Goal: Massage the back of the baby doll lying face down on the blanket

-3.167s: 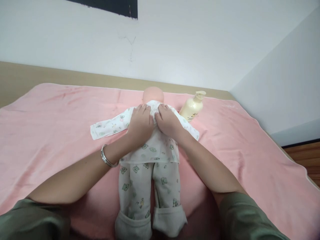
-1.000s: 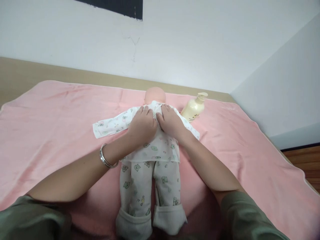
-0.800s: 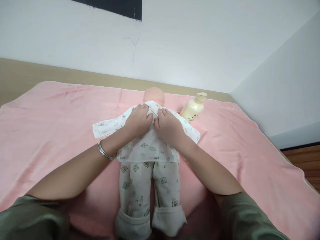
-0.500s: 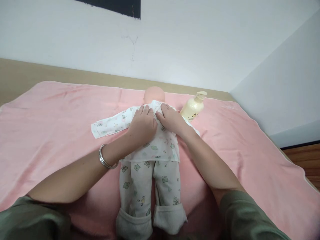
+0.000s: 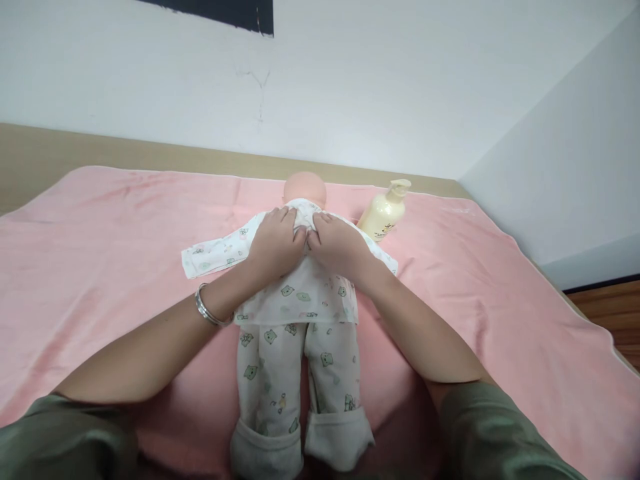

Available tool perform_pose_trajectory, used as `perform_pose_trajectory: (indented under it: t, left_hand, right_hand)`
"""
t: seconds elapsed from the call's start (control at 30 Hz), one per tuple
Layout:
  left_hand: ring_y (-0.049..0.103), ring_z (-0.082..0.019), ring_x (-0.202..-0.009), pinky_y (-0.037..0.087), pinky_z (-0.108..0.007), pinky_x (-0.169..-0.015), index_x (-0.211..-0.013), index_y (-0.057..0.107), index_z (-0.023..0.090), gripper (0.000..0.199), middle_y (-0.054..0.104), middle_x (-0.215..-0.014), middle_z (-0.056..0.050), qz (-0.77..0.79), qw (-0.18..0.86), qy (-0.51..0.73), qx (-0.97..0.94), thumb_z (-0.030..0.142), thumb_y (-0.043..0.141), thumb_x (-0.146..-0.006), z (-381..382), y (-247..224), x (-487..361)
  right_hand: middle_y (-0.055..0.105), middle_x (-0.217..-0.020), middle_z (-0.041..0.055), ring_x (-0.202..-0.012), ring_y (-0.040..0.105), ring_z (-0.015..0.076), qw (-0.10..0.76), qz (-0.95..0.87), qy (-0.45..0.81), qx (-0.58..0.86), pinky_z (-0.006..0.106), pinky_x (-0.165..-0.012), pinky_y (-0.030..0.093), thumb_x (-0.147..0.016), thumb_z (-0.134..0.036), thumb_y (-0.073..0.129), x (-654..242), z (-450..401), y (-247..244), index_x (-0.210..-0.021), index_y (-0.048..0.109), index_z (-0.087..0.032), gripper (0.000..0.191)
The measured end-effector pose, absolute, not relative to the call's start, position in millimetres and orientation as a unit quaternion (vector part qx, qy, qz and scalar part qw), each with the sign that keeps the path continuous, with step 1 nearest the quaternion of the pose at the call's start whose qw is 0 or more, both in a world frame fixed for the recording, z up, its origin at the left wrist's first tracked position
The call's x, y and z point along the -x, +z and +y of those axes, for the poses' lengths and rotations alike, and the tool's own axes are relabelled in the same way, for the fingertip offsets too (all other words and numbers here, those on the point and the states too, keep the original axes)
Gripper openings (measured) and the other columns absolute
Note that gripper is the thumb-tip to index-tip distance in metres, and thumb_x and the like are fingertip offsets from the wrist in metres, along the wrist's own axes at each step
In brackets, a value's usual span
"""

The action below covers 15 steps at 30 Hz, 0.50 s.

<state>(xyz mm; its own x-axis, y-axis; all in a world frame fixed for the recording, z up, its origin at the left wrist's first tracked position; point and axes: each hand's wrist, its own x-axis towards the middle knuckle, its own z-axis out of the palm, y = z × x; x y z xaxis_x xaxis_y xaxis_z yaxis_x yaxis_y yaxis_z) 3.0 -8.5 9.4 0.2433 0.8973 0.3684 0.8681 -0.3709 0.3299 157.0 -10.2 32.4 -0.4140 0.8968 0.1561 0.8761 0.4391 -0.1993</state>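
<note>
Left hand and right hand palm-down, mostly open, gripping nothing, on printed shirt of doll. Cream pump bottle just beside, on pink blanket

the shirt is matt cloth, the bottle glossy plastic, the bracelet shiny metal.

A white wall fills the top of the frame, a dark panel cut off at its upper left, with thin marks below. A second wall meets it at the right. The worktop shows pale tan along its back. Wood-grained brown floor appears at lower right. Light is soft.
</note>
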Motion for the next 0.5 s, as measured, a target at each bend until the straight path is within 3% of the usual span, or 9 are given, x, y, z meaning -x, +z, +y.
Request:
perform_pose_trajectory:
  t: [0.13,0.3,0.5]
  left_hand:
    - [0.055,-0.033,-0.12,0.044,-0.05,-0.11,-0.105,0.061,0.011,0.031,0.063,-0.116,-0.019,0.529,-0.007,0.254,-0.81,0.019,0.034,-0.093,-27,12,-11]
    - [0.059,-0.031,-0.11,0.049,-0.048,-0.102,-0.096,0.057,0.016,0.022,0.066,-0.112,-0.017,0.558,0.086,0.236,-0.791,0.02,0.037,-0.089,-15,23,-5]
    - [0.06,-0.03,-0.103,0.048,-0.051,-0.098,-0.091,0.053,0.019,0.021,0.067,-0.107,-0.015,0.599,0.105,0.258,-0.751,0.03,0.034,-0.091,6,12,2]
  right_hand:
    - [0.057,-0.141,0.0249,-0.135,0.051,0.0348,0.118,-0.812,0.106,0.562,0.048,-0.114,0.043,-0.103,-0.03,0.03,-161,7,35,-0.13,0.053,0.0,0.047]
    - [0.053,-0.145,0.0284,-0.14,0.047,0.0376,0.127,-0.833,0.04,0.538,0.053,-0.12,0.037,-0.103,-0.027,0.028,-154,-4,25,-0.137,0.049,0.006,0.051]
    - [0.063,-0.133,0.0228,-0.138,0.05,0.0358,0.145,-0.866,-0.048,0.476,0.052,-0.124,0.035,-0.101,-0.018,0.029,-148,-33,18,-0.131,0.06,-0.003,0.045]
